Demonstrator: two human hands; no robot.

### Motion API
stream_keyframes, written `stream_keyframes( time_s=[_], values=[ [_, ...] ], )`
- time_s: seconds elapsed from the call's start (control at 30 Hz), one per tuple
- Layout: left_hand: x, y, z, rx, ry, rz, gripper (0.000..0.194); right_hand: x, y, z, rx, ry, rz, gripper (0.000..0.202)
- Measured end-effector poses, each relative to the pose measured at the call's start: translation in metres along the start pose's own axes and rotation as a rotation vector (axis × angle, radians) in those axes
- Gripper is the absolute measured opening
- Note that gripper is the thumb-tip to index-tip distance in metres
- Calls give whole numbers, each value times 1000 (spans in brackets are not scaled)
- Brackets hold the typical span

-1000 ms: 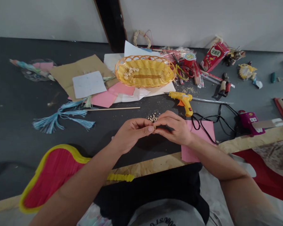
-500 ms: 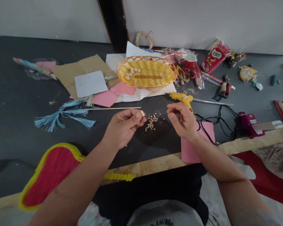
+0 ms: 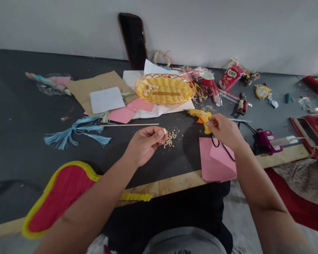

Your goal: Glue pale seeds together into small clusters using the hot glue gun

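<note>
Between the thumb and fingers of my left hand [image 3: 149, 144] is a small pale piece [image 3: 164, 131]. Right beside those fingertips, small tan bits [image 3: 170, 138] lie in a loose pile on the dark table. My right hand [image 3: 224, 129] is at the handle of a yellow glue gun [image 3: 200, 114], fingers curled; whether they grip it cannot be made out. The gun lies on its side, its nozzle pointing left. Behind the pile, a yellow woven basket [image 3: 166, 92] holds a small cluster of pale pieces [image 3: 149, 89] at its left end.
A thin stick [image 3: 132, 124] and blue tassels [image 3: 66, 134] lie left. Pink paper [image 3: 217, 162] is at the front edge, below a black cord. A red and yellow padded shape [image 3: 66, 194] is front left. A phone [image 3: 134, 40] leans on the wall; a red carton [image 3: 231, 77] stands back right.
My right hand has moved right to the glue gun's handle. My left hand still pinches the pale piece. The whole view has shifted somewhat, showing more of the phone and the right side.
</note>
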State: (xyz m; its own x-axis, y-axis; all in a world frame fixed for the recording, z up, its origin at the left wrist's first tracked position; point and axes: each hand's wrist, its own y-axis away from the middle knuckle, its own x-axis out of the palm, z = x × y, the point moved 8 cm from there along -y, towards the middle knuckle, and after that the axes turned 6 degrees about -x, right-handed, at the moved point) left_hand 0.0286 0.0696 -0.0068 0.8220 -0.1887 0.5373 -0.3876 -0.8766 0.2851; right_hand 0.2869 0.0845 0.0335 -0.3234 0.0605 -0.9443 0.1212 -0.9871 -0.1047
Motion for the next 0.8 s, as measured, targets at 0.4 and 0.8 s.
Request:
stream_keyframes(
  time_s=[0.4, 0.8],
  values=[
    [-9, -5, -1, 9, 81, -60, 27, 25, -11, -22, 206, 16, 203, 41],
    [-7, -4, 1, 7, 50, -34, 26, 4, 5, -13, 223, -1201, -215, 26]
  ],
)
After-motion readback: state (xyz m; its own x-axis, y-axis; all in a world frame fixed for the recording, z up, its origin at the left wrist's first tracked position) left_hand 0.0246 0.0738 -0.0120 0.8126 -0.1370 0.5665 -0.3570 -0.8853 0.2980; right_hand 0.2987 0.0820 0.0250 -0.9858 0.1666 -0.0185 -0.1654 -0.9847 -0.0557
